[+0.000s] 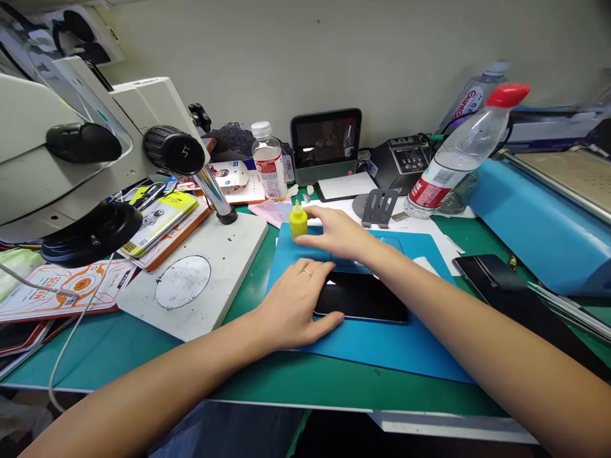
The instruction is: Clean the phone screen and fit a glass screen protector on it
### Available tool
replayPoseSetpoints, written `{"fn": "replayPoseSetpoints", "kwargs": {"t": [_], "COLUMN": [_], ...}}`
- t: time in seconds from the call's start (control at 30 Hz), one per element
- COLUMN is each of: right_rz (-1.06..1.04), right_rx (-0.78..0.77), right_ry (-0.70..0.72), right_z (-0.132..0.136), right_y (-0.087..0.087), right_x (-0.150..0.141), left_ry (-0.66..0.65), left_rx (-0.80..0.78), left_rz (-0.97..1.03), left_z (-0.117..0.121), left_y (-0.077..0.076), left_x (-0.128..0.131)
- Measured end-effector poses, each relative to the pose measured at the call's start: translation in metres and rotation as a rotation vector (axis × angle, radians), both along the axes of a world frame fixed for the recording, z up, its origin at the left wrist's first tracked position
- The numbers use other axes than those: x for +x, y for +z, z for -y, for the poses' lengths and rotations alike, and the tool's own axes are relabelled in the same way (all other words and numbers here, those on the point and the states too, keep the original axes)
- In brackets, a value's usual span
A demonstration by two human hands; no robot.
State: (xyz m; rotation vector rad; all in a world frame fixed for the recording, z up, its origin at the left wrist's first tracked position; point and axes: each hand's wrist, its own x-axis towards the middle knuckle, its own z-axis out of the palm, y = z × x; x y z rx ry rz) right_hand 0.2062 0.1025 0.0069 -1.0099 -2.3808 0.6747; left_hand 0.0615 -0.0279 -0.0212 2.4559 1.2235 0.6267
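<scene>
A smartphone [365, 298] with a dark screen lies flat on the blue work mat [382, 346]. My left hand [298, 302] spans its left end, the thumb at the near edge and the fingers by the far corner. A ring sits on one finger. Farther back, a small yellow squeeze bottle [298, 222] with a nozzle tip stands upright near the mat's far left corner. The thumb and fingers of my right hand [334, 232] are closed around its right side; some fingertips are hidden behind it. My right forearm passes over the phone's right side.
At left a microscope [176, 152] overhangs its pale base [191, 280]. Behind stand a white-capped bottle [268, 162] and a display device [327, 143]. A red-capped bottle [461, 159] leans at right, near a blue machine [539, 216]. A metal stand [380, 208] sits behind the mat.
</scene>
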Motion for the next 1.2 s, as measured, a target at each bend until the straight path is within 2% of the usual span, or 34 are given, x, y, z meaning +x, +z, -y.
{"fn": "replayPoseSetpoints", "kwargs": {"t": [0.13, 0.23, 0.37, 0.43, 0.5, 0.6, 0.7, 0.9, 1.2], "right_rz": [-0.054, -0.123, -0.182, -0.114, -0.112, -0.215, -0.288, -0.162, -0.054], "right_rx": [0.035, 0.043, 0.056, 0.106, 0.169, 0.183, 0.213, 0.292, 0.235], "right_ry": [-0.003, -0.038, -0.076, -0.066, -0.080, -0.218, -0.277, -0.026, 0.046], "right_z": [0.002, 0.012, 0.037, 0.051, 0.063, 0.075, 0.080, 0.084, 0.083], "right_y": [0.002, 0.010, 0.023, 0.023, 0.015, -0.006, -0.017, -0.005, -0.005], "right_x": [-0.006, 0.008, 0.058, 0.091, 0.122, 0.151, 0.155, 0.139, 0.141], "left_ry": [0.015, 0.026, 0.030, 0.034, 0.045, 0.063, 0.069, 0.100, 0.112], "left_rx": [-0.022, -0.023, -0.012, -0.011, -0.019, -0.032, -0.036, -0.011, -0.031], "left_rz": [-0.007, -0.016, 0.016, 0.045, 0.057, 0.039, 0.031, 0.067, 0.084], "left_z": [0.000, 0.000, 0.001, 0.001, 0.000, -0.001, -0.001, 0.002, 0.001], "left_y": [-0.001, 0.000, 0.000, -0.001, -0.001, -0.001, -0.001, 0.000, 0.001], "left_x": [0.001, 0.002, 0.000, 0.000, 0.001, 0.002, 0.002, 0.000, 0.001]}}
